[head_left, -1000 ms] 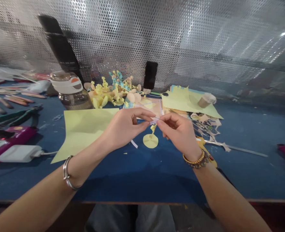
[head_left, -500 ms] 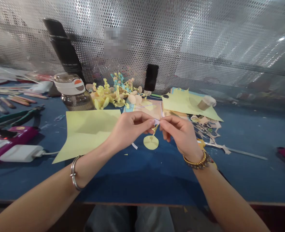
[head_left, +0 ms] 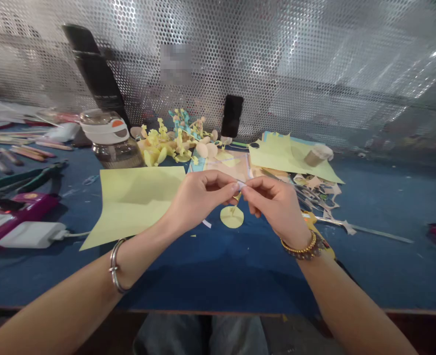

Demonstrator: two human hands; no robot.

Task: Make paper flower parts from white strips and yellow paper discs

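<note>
Where the fingertips meet: a narrow pale paper strip [head_left: 241, 185], mostly hidden, just above a yellow paper disc [head_left: 232, 217] on the table.
Direction: its visible end lies roughly sideways between the hands; its full long axis cannot be made out.
Fingers: the left hand [head_left: 199, 197] and right hand [head_left: 275, 209] both pinch the strip, with the other fingers curled.
Below: a thin yellow paper sliver [head_left: 235, 203] rises tilted from the disc, its top lost behind the fingers.
Left of hands: a yellow paper sheet [head_left: 136, 202] lies flat on a blue work surface [head_left: 218, 281].
</note>
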